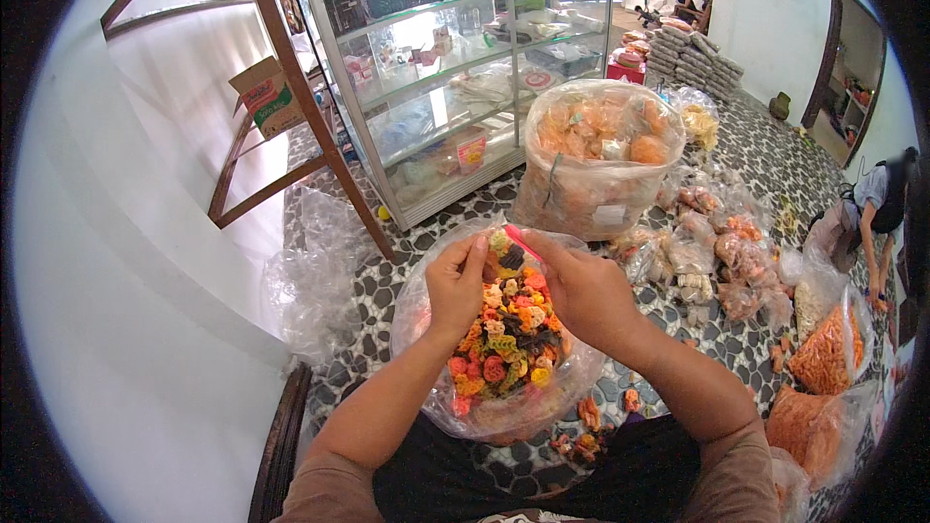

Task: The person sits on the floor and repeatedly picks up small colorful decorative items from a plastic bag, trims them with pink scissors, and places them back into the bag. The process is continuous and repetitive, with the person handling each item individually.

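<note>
My left hand (457, 286) is closed, thumb and fingers pinching one side of a small clear packet of colourful crackers (505, 252). From the other side my right hand (588, 291) grips the packet's edge, where a bright pink strip (524, 243) shows by the thumb. The strip's kind is hard to make out. Directly below both hands stands a big clear plastic bag (441, 407), its mouth spread wide. Orange, pink, yellow, green and dark curly crackers (504, 344) fill it. Where the packet ends and the loose crackers begin is unclear.
Ahead stands a large sack of orange packets (599, 184), beside a glass display cabinet (450, 87). Filled bags (727, 261) crowd the right floor, near a bending person (867, 213). A wooden frame (310, 107) and crumpled plastic (315, 281) lie left. Loose crackers (581, 446) dot the floor.
</note>
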Tool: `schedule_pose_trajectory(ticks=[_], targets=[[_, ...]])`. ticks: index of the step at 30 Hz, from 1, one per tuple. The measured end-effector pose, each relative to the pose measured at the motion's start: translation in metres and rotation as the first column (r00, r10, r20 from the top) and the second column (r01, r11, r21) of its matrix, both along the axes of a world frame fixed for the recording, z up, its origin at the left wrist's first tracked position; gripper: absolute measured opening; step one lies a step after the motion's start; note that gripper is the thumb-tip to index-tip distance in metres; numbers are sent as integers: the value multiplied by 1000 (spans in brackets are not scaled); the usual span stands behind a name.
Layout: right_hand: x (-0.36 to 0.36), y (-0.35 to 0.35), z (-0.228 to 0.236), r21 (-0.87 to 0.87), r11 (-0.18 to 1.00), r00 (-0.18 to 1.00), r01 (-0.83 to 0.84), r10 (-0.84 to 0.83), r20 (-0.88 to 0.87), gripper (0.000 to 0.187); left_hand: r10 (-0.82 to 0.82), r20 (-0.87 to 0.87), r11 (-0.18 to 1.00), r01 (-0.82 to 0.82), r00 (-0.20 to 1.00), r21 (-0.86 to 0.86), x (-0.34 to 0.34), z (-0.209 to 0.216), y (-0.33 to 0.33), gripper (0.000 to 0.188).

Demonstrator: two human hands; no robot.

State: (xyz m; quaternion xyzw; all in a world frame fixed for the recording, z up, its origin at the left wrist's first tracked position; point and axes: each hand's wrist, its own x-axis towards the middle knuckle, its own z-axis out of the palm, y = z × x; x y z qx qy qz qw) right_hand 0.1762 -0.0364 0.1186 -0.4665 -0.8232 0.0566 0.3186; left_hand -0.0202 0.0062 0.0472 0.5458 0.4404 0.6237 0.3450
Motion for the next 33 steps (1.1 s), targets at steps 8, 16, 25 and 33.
schedule_pose_trajectory(ticks=[8,16,25,33], targets=[[-13,-8,-5,-10,1000,999,0,1,50,52,124,38,987,-127,992,102,9,-2,-1,25],[-18,-22,-11,-36,998,992,47,-43,122,53,174,154,984,-167,973,-56,6,2,4,31],[-18,-27,-24,-152,988,985,41,-14,174,61,222,365,974,-185,904,-133,-9,-5,17,34],[-3,-3,-22,-62,995,974,81,-92,-208,23,121,335,976,-50,934,-214,-5,-5,3,33]])
